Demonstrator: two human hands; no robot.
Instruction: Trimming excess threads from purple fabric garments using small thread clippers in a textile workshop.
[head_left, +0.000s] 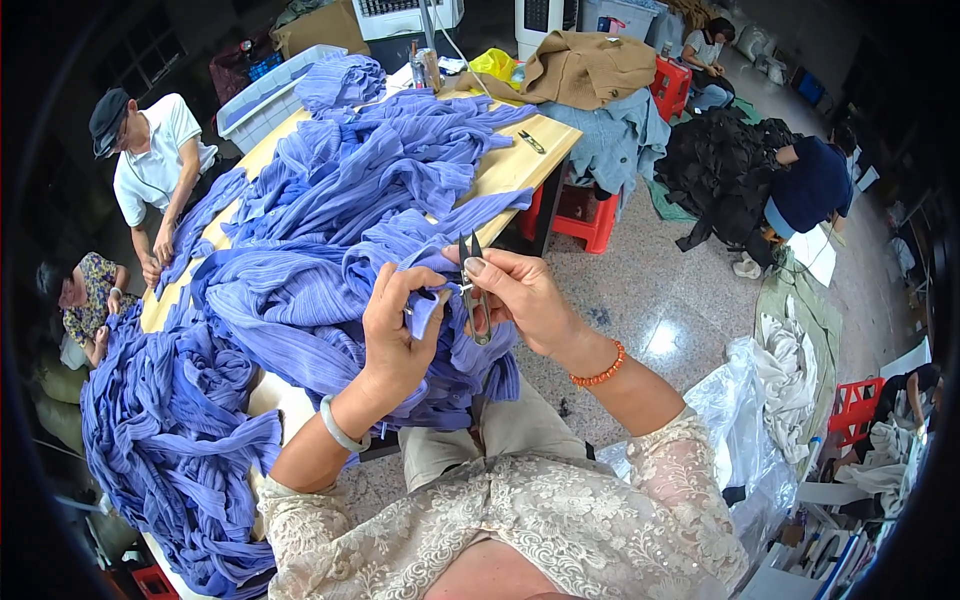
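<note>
My left hand (397,325) pinches an edge of a blue-purple ribbed garment (290,290), holding it up in front of me. Close beside it, my right hand (525,295) grips a pair of thread snips (478,290), its dark blades pointing up and away. The blades are near the pinched cloth; whether they touch it I cannot tell. The rest of the garment drapes over the table edge toward my lap. A second pair of snips (531,142) lies on the wooden tabletop (560,138) near its far right corner.
Piles of the same garments (180,420) cover much of the table. A brown garment (590,70) lies at the back. Two people (160,160) sit along the left side. Red stools (585,220), black cloth heaps (715,170) and clear plastic sheeting (745,410) are to the right.
</note>
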